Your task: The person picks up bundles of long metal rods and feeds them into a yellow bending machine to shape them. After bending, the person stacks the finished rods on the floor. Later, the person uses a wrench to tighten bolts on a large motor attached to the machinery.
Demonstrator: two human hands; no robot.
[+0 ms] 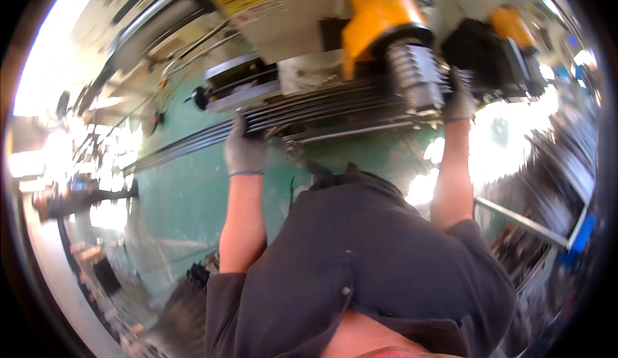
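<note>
Long rods (302, 110) sit pinched in my left grip (246, 147); my right grip (459, 104), blurred, I cannot tell.

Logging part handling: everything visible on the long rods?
The rods are several thin, straight, dark, metallic-looking bars, side by side, with bright streaks. They slant upward from left to right. The gloved left hand grips them; the gloved right hand is toward their right end, its grip blurred. A ribbed cylinder hides one stretch.

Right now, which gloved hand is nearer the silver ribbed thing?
The right hand, beside the silver ribbed cylinder; the left hand is farther off, at the long bars.
</note>
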